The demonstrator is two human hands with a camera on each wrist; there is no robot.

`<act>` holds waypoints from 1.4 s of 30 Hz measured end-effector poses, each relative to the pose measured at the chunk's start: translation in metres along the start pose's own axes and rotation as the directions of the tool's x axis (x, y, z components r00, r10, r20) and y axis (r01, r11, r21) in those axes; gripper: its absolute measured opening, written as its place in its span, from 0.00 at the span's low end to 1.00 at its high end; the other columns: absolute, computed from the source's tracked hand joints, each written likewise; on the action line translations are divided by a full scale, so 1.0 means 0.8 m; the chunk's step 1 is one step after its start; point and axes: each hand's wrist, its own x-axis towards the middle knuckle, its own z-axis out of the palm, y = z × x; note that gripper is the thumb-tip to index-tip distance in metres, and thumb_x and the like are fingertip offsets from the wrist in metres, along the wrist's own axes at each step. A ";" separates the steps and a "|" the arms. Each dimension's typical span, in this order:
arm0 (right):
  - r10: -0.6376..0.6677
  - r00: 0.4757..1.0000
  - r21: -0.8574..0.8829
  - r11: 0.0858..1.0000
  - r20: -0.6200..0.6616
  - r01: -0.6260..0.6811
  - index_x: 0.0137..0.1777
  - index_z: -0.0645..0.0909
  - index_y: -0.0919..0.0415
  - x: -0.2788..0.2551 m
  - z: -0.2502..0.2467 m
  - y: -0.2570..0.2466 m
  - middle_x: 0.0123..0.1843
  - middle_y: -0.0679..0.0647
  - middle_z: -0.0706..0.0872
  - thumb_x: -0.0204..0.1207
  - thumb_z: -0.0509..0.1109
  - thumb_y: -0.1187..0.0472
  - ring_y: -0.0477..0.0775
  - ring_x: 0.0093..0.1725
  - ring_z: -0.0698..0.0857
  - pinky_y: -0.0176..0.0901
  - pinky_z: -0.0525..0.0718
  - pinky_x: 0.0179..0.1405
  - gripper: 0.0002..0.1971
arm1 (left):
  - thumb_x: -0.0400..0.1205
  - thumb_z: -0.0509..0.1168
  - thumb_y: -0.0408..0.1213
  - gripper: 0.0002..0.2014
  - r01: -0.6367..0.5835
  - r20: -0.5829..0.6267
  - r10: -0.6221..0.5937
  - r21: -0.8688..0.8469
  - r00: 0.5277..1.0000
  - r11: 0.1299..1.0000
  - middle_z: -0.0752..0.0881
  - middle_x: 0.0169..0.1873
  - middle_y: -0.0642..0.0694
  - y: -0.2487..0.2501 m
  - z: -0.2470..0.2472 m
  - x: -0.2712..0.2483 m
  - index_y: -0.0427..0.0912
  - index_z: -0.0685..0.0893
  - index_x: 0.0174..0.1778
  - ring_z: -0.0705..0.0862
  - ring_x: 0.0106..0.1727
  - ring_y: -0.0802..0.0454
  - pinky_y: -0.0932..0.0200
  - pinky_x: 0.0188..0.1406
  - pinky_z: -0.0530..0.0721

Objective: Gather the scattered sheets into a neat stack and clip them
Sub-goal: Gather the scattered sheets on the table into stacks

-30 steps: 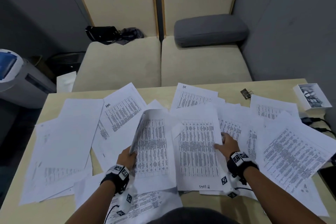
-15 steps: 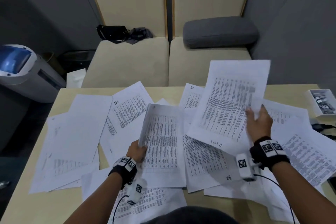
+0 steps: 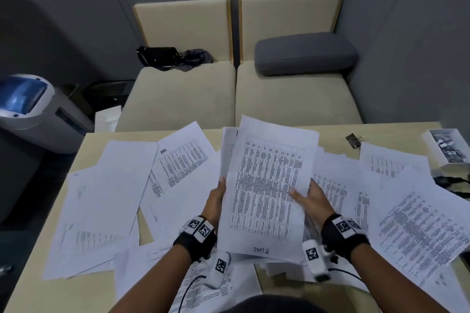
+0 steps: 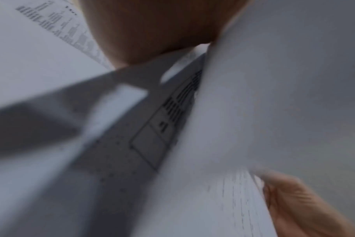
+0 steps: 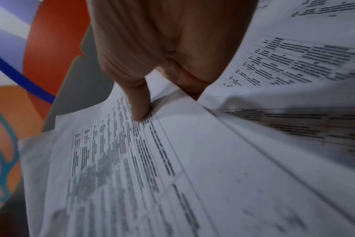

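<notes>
Blurred printed sheets (image 4: 223,128) close to the lens, edges fanned apart. Left hand (image 4: 156,28) above, touching them; another hand (image 4: 306,206) lower right.

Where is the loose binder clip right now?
In the head view, the binder clip lies on the table's far right, between the held sheets and the white box.

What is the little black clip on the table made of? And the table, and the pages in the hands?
The binder clip looks like dark metal with thin wire handles, though it is small here. The table seems pale wood or laminate with a smooth, matte top. The held sheets are thin white printed paper; they bend between the left hand and right hand.
</notes>
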 end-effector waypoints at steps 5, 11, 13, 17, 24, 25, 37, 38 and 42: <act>-0.074 0.997 0.086 0.994 0.006 0.073 0.71 0.72 0.56 0.004 -0.006 -0.033 0.65 0.47 0.85 0.57 0.88 0.55 0.49 0.66 0.83 0.47 0.81 0.66 0.42 | 0.76 0.70 0.54 0.16 -0.180 -0.040 0.196 0.254 0.980 0.950 0.87 0.33 0.47 0.012 0.001 0.009 0.42 0.85 0.41 0.86 0.37 0.47 0.54 0.39 0.86; -0.188 0.982 0.025 0.982 -0.006 0.188 0.61 0.80 0.57 0.010 -0.004 -0.088 0.57 0.52 0.89 0.57 0.88 0.58 0.50 0.57 0.87 0.49 0.84 0.59 0.31 | 0.79 0.70 0.30 0.02 -0.355 0.023 0.359 0.224 0.933 0.907 0.89 0.34 0.49 0.070 0.009 0.002 0.38 0.86 0.46 0.89 0.35 0.57 0.59 0.36 0.87; -0.245 0.969 -0.004 0.969 0.017 0.246 0.52 0.82 0.55 0.006 0.004 -0.093 0.50 0.51 0.90 0.62 0.84 0.64 0.49 0.50 0.89 0.45 0.86 0.51 0.20 | 0.79 0.70 0.27 0.10 -0.378 0.069 0.371 0.166 0.926 0.911 0.92 0.43 0.51 0.077 0.010 -0.001 0.44 0.86 0.52 0.91 0.47 0.53 0.58 0.47 0.89; -0.237 0.965 -0.087 0.965 0.115 0.248 0.48 0.84 0.56 0.000 0.020 -0.070 0.45 0.54 0.91 0.66 0.82 0.67 0.49 0.44 0.90 0.39 0.86 0.43 0.14 | 0.79 0.69 0.27 0.17 -0.353 0.079 0.344 0.177 0.936 0.919 0.91 0.49 0.57 0.056 0.008 -0.003 0.55 0.82 0.56 0.88 0.53 0.61 0.62 0.52 0.87; -0.048 0.980 -0.477 0.868 0.193 0.136 0.57 0.83 0.57 0.025 -0.002 0.000 0.56 0.57 0.88 0.68 0.78 0.70 0.56 0.57 0.86 0.45 0.83 0.53 0.18 | 0.84 0.64 0.40 0.04 -0.237 -0.099 0.303 0.413 0.948 0.879 0.88 0.48 0.44 0.015 -0.007 0.017 0.49 0.84 0.47 0.87 0.47 0.49 0.50 0.49 0.86; -0.021 0.989 -0.536 0.839 0.146 0.097 0.63 0.81 0.57 0.033 -0.015 0.014 0.60 0.57 0.86 0.67 0.78 0.70 0.55 0.61 0.83 0.42 0.80 0.55 0.24 | 0.84 0.64 0.38 0.05 -0.231 -0.152 0.327 0.444 0.933 0.866 0.87 0.45 0.44 0.019 -0.012 0.018 0.45 0.84 0.46 0.86 0.43 0.49 0.52 0.45 0.84; 0.219 0.959 -0.447 0.850 -0.180 -0.278 0.76 0.67 0.61 0.066 -0.057 0.110 0.68 0.60 0.80 0.66 0.82 0.59 0.62 0.64 0.82 0.49 0.80 0.65 0.39 | 0.81 0.61 0.32 0.10 0.277 -0.299 -0.020 0.855 0.954 0.437 0.86 0.33 0.40 -0.084 -0.119 0.051 0.41 0.76 0.32 0.84 0.33 0.43 0.50 0.36 0.85; 0.238 0.957 -0.394 0.874 -0.164 -0.285 0.73 0.71 0.61 0.064 -0.049 0.110 0.65 0.60 0.83 0.67 0.82 0.60 0.61 0.62 0.84 0.50 0.81 0.64 0.36 | 0.81 0.61 0.33 0.10 0.294 -0.309 -0.047 0.833 0.950 0.469 0.86 0.33 0.40 -0.092 -0.118 0.050 0.42 0.77 0.33 0.85 0.34 0.42 0.51 0.36 0.85; 0.200 0.977 -0.456 0.864 -0.078 -0.213 0.58 0.82 0.62 0.050 -0.027 0.098 0.56 0.59 0.89 0.75 0.76 0.59 0.58 0.54 0.87 0.44 0.83 0.55 0.14 | 0.83 0.59 0.34 0.12 0.276 -0.302 -0.037 0.810 0.953 0.517 0.82 0.30 0.44 -0.107 -0.107 0.049 0.41 0.74 0.33 0.78 0.30 0.47 0.58 0.32 0.75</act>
